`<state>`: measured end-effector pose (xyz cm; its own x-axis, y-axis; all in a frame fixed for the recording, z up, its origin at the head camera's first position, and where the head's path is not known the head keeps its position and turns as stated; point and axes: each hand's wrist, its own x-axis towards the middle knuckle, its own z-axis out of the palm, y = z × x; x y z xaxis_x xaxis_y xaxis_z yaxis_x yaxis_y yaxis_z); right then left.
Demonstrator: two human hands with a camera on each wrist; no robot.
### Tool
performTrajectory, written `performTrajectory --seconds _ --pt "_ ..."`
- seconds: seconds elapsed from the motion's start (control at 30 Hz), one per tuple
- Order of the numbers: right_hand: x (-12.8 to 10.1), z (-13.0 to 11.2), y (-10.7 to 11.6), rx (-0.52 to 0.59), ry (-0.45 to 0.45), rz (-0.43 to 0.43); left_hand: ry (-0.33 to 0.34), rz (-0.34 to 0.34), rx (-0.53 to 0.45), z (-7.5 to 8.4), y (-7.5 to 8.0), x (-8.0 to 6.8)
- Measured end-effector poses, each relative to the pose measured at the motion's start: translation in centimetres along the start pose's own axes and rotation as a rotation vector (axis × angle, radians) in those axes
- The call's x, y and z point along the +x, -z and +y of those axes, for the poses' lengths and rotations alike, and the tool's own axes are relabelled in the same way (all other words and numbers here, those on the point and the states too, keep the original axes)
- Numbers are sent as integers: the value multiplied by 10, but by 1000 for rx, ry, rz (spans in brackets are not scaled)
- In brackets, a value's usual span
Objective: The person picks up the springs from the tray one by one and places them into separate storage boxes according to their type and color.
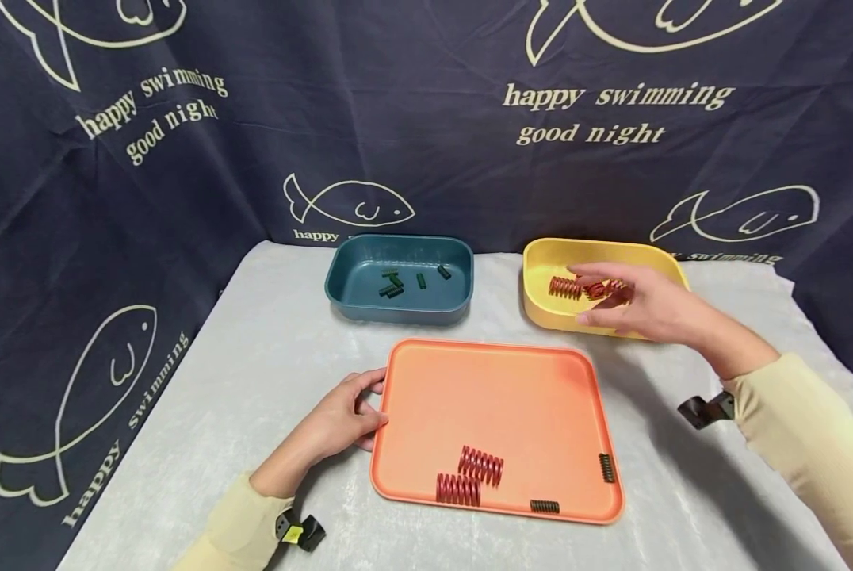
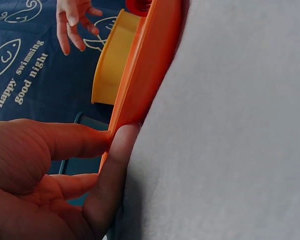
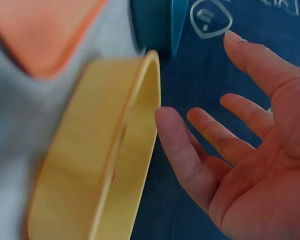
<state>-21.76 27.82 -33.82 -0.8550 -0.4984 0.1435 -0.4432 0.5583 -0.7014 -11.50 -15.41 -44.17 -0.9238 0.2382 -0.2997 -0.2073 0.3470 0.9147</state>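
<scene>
Now left hand [image 1: 341, 420] pinches orange tray [image 1: 412, 373] edge to steady it, w/ right hand [image 1: 640, 305] open, fingers spread & empty, over yellow bin [image 1: 541, 266] holding red springs [image 1: 565, 287].

A teal bin [image 1: 399, 279] is sitting at the back of the grey cloth [image 1: 255, 381], holding several small dark green springs [image 1: 393, 285]. A navy fish-print curtain [image 1: 184, 159] is hanging behind.
</scene>
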Motion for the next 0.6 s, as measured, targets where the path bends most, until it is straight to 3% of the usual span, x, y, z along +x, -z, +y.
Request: performTrajectory --seconds 0.23,0.3,0.6 --pt "-13 -19 -23 214 -87 -155 -25 -20 -4 -1 2 -2" --pt "-16 -22 -31 268 -74 -187 -17 -16 -5 -2 1 -1" --pt "-25 -30 -70 371 -70 -314 -13 -6 1 -2 0 0"
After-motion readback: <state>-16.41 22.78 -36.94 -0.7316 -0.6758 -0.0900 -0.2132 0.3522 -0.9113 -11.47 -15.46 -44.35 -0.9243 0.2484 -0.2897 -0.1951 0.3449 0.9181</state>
